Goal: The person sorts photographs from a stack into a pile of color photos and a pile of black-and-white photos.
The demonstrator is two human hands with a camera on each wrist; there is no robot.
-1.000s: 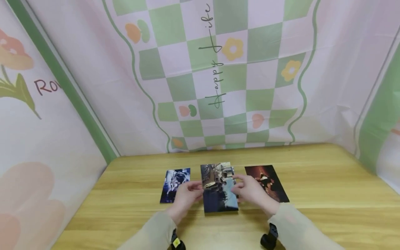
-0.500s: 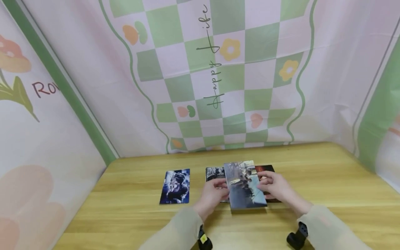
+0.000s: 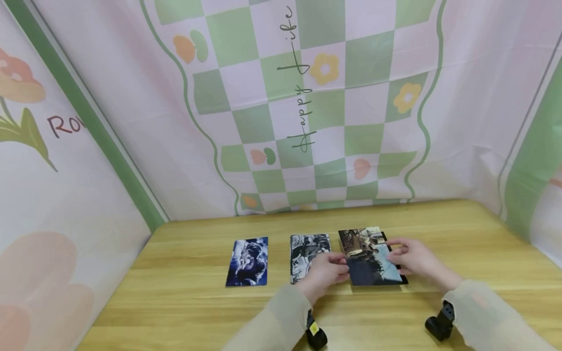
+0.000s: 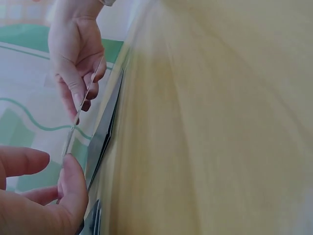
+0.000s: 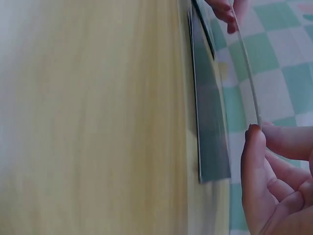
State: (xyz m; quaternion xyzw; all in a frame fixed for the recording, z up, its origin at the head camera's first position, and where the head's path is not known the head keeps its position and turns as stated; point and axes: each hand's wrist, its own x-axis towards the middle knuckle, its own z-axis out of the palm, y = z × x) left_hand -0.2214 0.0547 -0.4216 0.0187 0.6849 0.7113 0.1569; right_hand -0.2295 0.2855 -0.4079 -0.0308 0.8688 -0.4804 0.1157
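Note:
In the head view, both hands hold a picture card (image 3: 371,261) with a harbour-like scene by its two side edges. My left hand (image 3: 324,274) pinches its left edge, and my right hand (image 3: 414,258) pinches the right one. Seen edge-on in the right wrist view, the card (image 5: 248,68) is raised above a dark card (image 5: 210,112) lying on the table. From the head view it covers nearly all of that dark card. A black-and-white picture card (image 3: 307,246) lies just left, partly behind my left hand.
A blue-and-white picture card (image 3: 248,263) lies farther left on the wooden table (image 3: 184,273). A patterned curtain (image 3: 325,112) hangs behind the table's back edge. Small black cameras (image 3: 440,321) sit at the wrists.
Both hands have carried the harbour-scene card to the right, from above the black-and-white card to above the dark one. The black-and-white card has come into view; the dark one is now mostly covered.

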